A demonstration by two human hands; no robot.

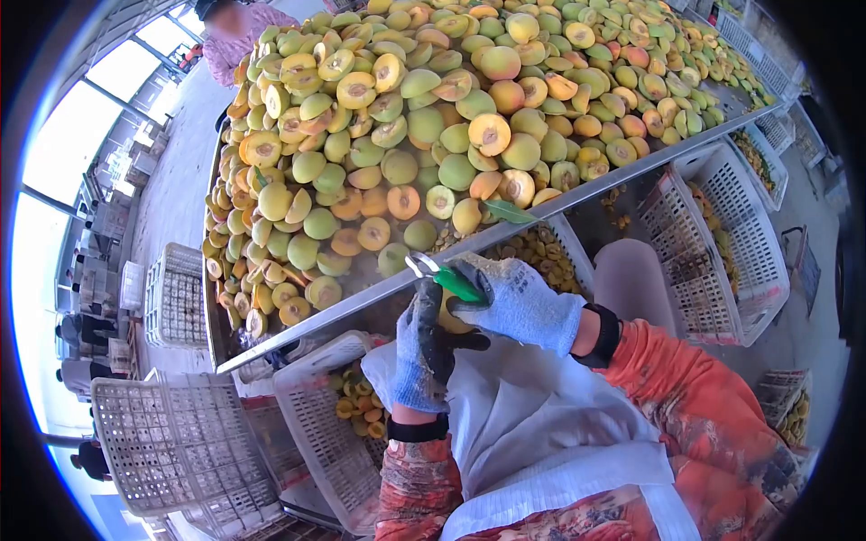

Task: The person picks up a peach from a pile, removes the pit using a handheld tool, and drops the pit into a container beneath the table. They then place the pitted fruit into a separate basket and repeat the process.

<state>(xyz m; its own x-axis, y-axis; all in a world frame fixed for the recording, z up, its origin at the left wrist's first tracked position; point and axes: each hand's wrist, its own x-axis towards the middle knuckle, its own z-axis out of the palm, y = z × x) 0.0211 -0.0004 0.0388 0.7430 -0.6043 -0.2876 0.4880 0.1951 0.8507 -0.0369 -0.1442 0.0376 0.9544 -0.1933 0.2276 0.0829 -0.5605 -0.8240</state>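
The right hand (519, 298), gloved, is closed around the green handle of a tool (451, 281) whose looped metal tip points toward the left hand's fingers. The left hand (424, 352), also gloved, curls around a yellow fruit (453, 312), mostly hidden between the hands. Both are just beside the metal rim of the surface (631, 176), which is heaped with halved and whole peaches (488, 133). Below the rim, a white crate (325, 451) holds more halves.

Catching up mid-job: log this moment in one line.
right hand: holding green-handled tool | left hand: around yellow fruit | fruit pile: on table, beyond both hands
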